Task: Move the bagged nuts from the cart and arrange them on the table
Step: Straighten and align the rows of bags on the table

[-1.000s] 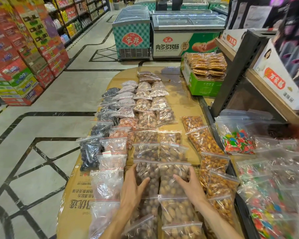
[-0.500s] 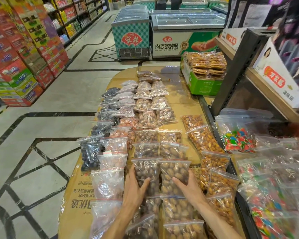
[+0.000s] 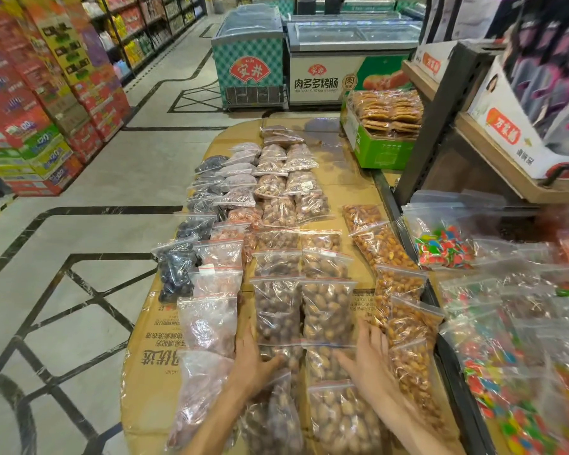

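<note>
- Clear plastic zip bags filled with brown nuts are laid in overlapping columns down the table (image 3: pixel 151 382), which is covered in flattened cardboard under film.
- Two bags sit side by side in the middle columns near the front: the dark-nut bag (image 3: pixel 276 310) and the pale-nut bag (image 3: pixel 327 310). Each lies over the top edge of the bag below it, shingle fashion, presumably so that every bag's contents stay on show.
- The left hand (image 3: pixel 255 366) is laid at the lower left edge of the dark-nut bag, with fingers extended along the bag's side and the thumb reaching across under its bottom edge. It appears to press and steer rather than lift.
- The right hand (image 3: pixel 370 353) is set against the lower right of the pale-nut bag, fingers spread and fairly straight. Nothing is seen to be enclosed in either hand; the pair seems to be squared up between the two palms so the rows run straight.
- Flanking columns are already filled: pinkish and whitish bags (image 3: pixel 207 323) on the left, orange coated nuts (image 3: pixel 404 310) on the right, and dark dried fruit (image 3: pixel 176 274) further left.
- Bags of coloured sweets (image 3: pixel 444 247) are piled to the right, beyond the table's dark edge. Whether that pile rests in the cart cannot be told.
- Chest freezers (image 3: pixel 309 60) stand beyond the far end of the table, and stacked cartons (image 3: pixel 40 103) line the aisle on the left.
</note>
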Demonstrator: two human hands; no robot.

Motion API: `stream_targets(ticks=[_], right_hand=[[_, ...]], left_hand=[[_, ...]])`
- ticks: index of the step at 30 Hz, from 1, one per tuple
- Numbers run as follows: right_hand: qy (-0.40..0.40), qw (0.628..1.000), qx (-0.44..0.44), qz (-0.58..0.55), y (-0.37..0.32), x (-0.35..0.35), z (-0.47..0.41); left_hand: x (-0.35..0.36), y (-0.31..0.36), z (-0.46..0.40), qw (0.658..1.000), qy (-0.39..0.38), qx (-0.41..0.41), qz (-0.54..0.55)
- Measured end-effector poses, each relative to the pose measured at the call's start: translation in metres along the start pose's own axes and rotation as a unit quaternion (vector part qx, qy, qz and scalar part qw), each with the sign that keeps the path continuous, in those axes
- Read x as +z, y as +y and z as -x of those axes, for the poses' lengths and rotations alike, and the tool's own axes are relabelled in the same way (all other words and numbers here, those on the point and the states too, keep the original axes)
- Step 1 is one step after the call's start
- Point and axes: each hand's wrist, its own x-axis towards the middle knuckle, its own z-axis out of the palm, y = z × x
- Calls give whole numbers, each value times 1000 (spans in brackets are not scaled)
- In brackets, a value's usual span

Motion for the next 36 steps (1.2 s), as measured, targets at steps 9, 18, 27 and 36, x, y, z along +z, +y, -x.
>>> stream_targets(ticks=[9, 18, 27, 36], right_hand=[[-103, 992, 69, 33, -8, 3, 19], [-208, 959, 164, -100, -7, -8, 8], [-142, 950, 103, -257, 8, 0, 15], [-41, 946, 42, -320, -8, 2, 6]], left_hand=[[1, 35, 31, 996, -44, -69, -33], [5, 23, 20, 990, 3, -129, -53], [0, 0, 41, 996, 80, -42, -23], [-6, 36, 30, 991, 116, 57, 41]])
